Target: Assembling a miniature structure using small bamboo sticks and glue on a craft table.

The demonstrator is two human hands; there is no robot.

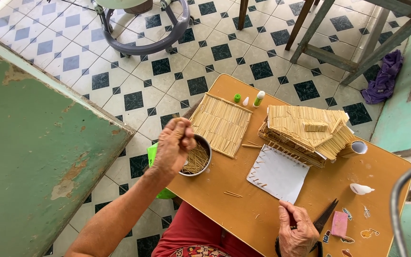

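Lower right of frame: right hand [297, 232] closing around black scissors [326, 218] on wooden table [243, 209]. Centre left: left hand [176, 143] pinching thin sticks above round tin [197, 156] of sticks. Judgement: drawing few, keeping ends level, serves best. Beyond: stick panel [221, 123], stick house model [306, 133], glue bottle [259, 98].

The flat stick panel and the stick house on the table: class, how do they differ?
The panel lies flat, a single layer of sticks; the house stands built up, with a sloped roof. The panel sits beside the stick bowl, near the left hand; the house sits right of it, behind the white sheet. Both are pale thin sticks.
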